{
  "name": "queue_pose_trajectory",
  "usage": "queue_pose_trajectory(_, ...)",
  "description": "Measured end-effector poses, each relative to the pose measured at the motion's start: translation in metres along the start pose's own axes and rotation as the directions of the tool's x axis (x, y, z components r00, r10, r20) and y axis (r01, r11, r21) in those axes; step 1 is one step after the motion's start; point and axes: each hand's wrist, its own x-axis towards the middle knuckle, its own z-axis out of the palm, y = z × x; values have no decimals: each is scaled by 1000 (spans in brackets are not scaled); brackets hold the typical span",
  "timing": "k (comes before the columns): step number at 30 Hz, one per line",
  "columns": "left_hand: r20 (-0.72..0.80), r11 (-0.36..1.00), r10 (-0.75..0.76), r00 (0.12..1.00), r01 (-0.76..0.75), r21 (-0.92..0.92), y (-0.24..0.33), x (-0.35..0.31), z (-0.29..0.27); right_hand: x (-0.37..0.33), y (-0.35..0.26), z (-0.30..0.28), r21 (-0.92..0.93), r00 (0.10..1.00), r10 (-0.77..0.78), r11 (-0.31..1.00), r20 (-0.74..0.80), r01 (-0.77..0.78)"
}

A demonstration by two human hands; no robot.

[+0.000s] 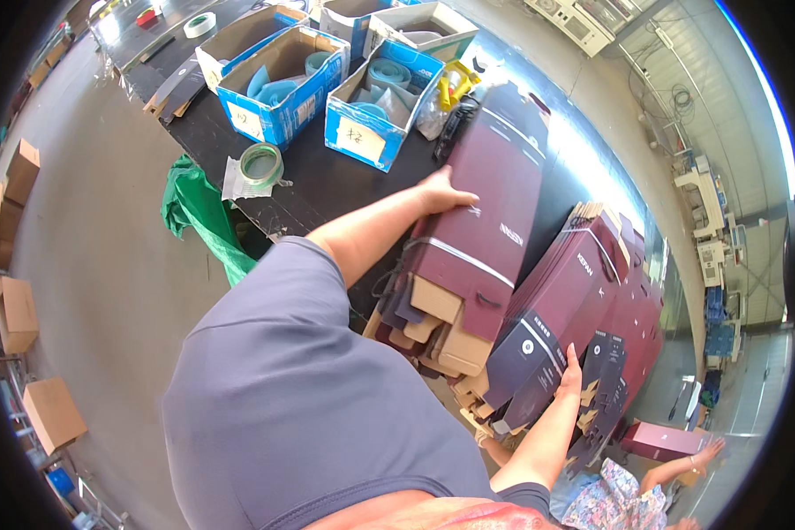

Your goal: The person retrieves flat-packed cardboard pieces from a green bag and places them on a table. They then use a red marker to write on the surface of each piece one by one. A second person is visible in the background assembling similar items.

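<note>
Handling: left bundle (494,177) of flat maroon cartons, under the left hand, and right bundle (561,269) of similar cartons, by the right hand.
Left bundle position: lying lengthwise on the black table (327,190), bound by white straps (463,258); brown flaps (463,346) jut from its near end.
Right bundle position: just right of the left bundle, slanted; many carton edges visible; dark blue panels (525,349) at its near end.
Left hand (446,192): at the left long edge of the left bundle; thumb laid over the maroon face, well apart from the one finger clearly seen. Cannot tell whether the other fingers curl under the edge.
Right hand (569,380): against the near end of the right bundle, visible fingers nearly straight and close together. Cannot tell whether it has hold of any carton.
Farther right: more maroon cartons (642,318), partly overlapped by the right bundle.
Tabletop beyond: two blue boxes (278,110) (384,137) containing rolls; tape roll (261,165) near the table edge; yellow object (455,86) beside the boxes.
Table edge, left: green cloth-like sheet (199,212) hanging.
Lower right: co-worker in a floral garment (614,499), one arm extended.
Floor, far left: brown carton (53,413).
</note>
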Motion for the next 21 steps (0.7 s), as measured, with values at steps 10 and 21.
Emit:
queue_pose_trajectory(10,-221,804,163,961,1,595,7,99,2,-64,-38,59,-860,771,-623,459,-132,224)
queue_pose_trajectory(21,-88,500,-190,978,174,848,-13,185,-13,-121,-10,163,-897,556,-741,-141,376,419)
